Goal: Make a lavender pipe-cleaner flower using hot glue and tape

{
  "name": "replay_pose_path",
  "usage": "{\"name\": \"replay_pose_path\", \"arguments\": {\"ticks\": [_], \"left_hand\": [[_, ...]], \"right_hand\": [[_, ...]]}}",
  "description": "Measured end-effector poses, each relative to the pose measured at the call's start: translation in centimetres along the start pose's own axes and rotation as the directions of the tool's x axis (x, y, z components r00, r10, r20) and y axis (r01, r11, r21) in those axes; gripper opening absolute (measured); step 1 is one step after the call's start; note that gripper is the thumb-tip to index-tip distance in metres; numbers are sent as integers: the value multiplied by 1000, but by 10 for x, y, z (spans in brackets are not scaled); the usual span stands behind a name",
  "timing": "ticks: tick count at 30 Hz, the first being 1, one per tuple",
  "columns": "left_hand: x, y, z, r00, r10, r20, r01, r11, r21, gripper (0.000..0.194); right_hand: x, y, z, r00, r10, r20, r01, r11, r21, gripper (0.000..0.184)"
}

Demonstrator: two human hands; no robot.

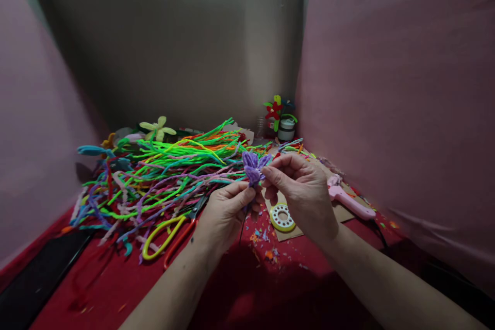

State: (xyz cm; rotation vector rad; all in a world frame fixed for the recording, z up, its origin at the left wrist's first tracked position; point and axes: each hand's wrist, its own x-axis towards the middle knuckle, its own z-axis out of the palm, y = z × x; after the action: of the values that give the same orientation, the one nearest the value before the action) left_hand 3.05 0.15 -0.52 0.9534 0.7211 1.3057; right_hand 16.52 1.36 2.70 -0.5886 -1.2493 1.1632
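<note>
Flower (purple) | L fingers pinch base, below | R fingers pinch rt side

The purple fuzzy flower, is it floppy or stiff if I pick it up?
The purple flower is probably light, since the left hand and right hand just pinch it. Its fuzzy petals stand up by themselves, so they're likely bendy but not floppy.
</note>
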Motion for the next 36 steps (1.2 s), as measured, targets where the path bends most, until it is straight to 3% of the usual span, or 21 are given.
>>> {"name": "replay_pose_path", "arguments": {"ticks": [10,20,25,29,36], "left_hand": [[0,-1,2,1000,4,-6,-4,1000,31,19],[-5,-1,6,995,94,37,-100,956,274,19],[-7,0,8,993,118,31,-122,965,233,18],[-7,-1,8,995,91,40,-99,964,248,15],[-4,-3,6,998,64,9,-64,972,227,16]], "right_hand": [[4,-2,-4,997,43,67,-42,999,-23,23],[1,0,-6,995,21,99,-20,1000,-8,20],[-10,7,-13,997,-71,-22,72,997,11,21],[-9,19,-20,985,95,144,-90,995,-46,20],[-10,25,-24,985,12,171,27,974,-225,10]]}}
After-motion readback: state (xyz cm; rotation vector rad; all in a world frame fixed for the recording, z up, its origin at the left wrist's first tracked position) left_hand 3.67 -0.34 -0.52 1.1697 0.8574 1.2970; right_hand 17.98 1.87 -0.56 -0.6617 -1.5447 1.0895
